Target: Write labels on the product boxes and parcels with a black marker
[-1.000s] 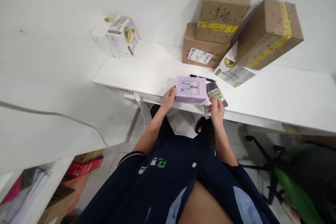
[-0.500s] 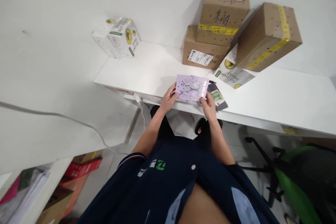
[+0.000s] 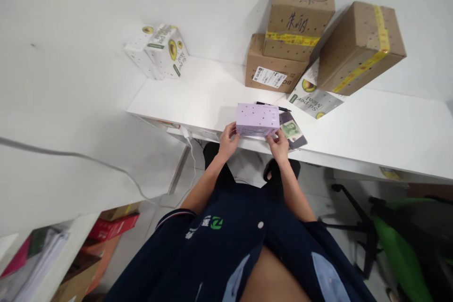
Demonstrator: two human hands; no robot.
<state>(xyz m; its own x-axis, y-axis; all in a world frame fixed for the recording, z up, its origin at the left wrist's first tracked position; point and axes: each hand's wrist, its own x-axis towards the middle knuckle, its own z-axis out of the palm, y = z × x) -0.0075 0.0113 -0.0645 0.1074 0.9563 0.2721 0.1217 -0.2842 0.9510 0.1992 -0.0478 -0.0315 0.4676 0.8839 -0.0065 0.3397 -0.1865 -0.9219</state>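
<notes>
A lilac tea box [image 3: 257,117] is held at the near edge of the white desk [image 3: 208,89], its plain side facing up and its patterned face turned towards my body. My left hand [image 3: 228,140] grips its left end, fingers closed on the corner. Around the lower right corner close the fingers of my right hand [image 3: 279,145]. Just right of the box lies a dark phone-like slab [image 3: 296,138] with a green banknote [image 3: 290,129] on top. A black pen [image 3: 281,108] rests behind the box, partly hidden by it.
Brown cartons [image 3: 299,23] are stacked against the wall, and another carton [image 3: 364,49] leans over a white avocado-print box [image 3: 313,96]. More avocado-print packaging [image 3: 166,52] stands at the back left. A white cable [image 3: 106,163] crosses the left side. A green-black chair [image 3: 399,240] is at right.
The tea box has been tipped in my hands: its patterned face showed upward before, and now a plain dotted side does. Both hands have shifted slightly lower.
</notes>
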